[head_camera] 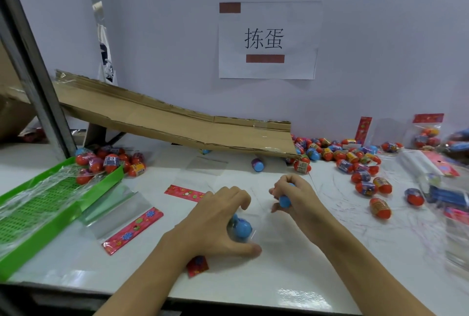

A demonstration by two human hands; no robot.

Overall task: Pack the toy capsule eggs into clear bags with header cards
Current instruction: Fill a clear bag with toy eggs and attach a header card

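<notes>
My left hand (220, 221) curls over a clear bag (250, 235) lying on the white table and holds it, with blue capsule eggs (242, 228) inside; the bag's red header card (198, 265) pokes out under my wrist. My right hand (295, 195) grips a blue capsule egg (285, 201) just right of the bag. Many loose red and blue capsule eggs (355, 163) lie scattered at the right. Another heap of eggs (114, 161) sits at the left. One blue egg (258, 164) lies alone under the cardboard's edge.
A sloping cardboard ramp (165, 117) runs down from the left. A green slotted tray (38, 204) with plastic film sits at the left. Empty bags with red header cards (132, 229) lie nearby; a loose card (184, 192) too. A packed bag (426, 133) stands at the right.
</notes>
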